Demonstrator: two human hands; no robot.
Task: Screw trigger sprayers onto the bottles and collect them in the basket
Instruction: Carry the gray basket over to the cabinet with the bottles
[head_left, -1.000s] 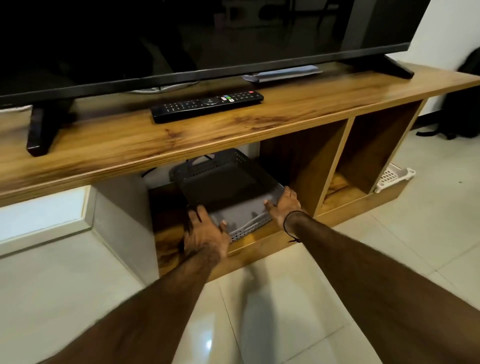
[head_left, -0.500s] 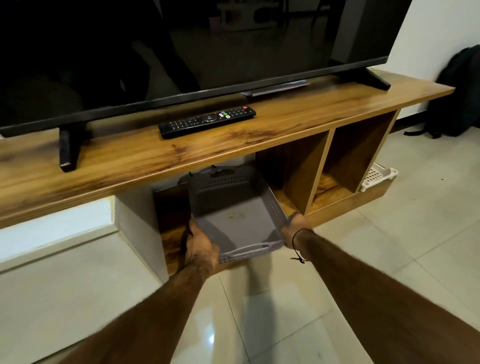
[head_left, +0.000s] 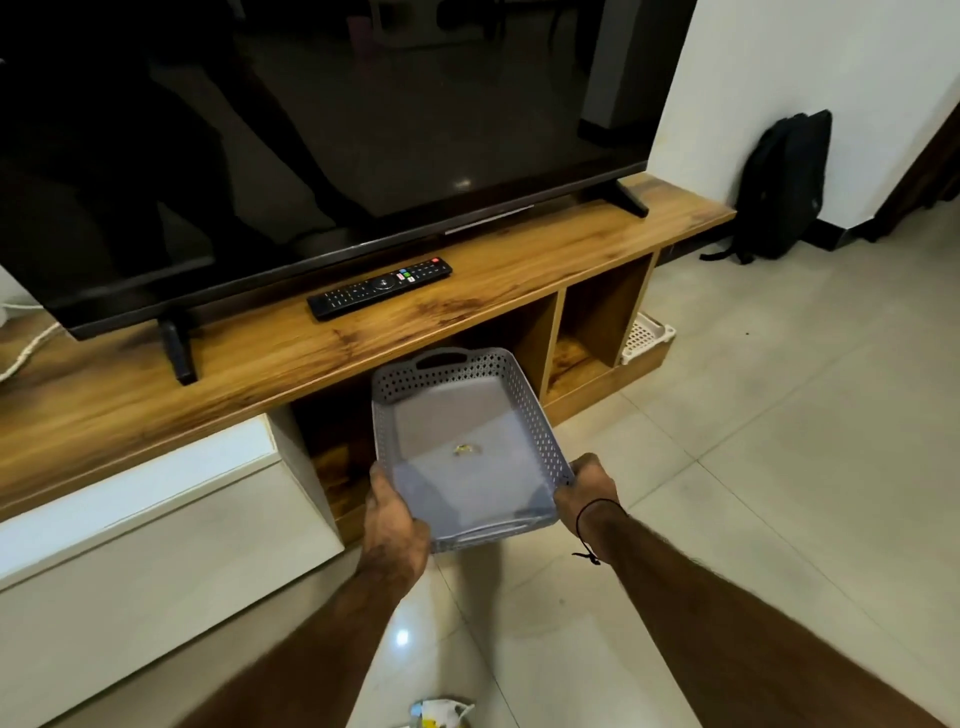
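Each grip is closed round a near corner of the grey basket (head_left: 457, 441): the left hand (head_left: 392, 525) curls over the left corner, the right hand (head_left: 587, 491) pinches the right one. Two hands at the corners keep the wide, shallow basket level, I'd say (nothing in it but a small scrap). It hangs in the air in front of the TV stand (head_left: 363, 338), out beyond the shelf opening, over the tiled floor (head_left: 753, 493). No bottles or sprayers in sight. A remote (head_left: 379, 288) lies on the stand.
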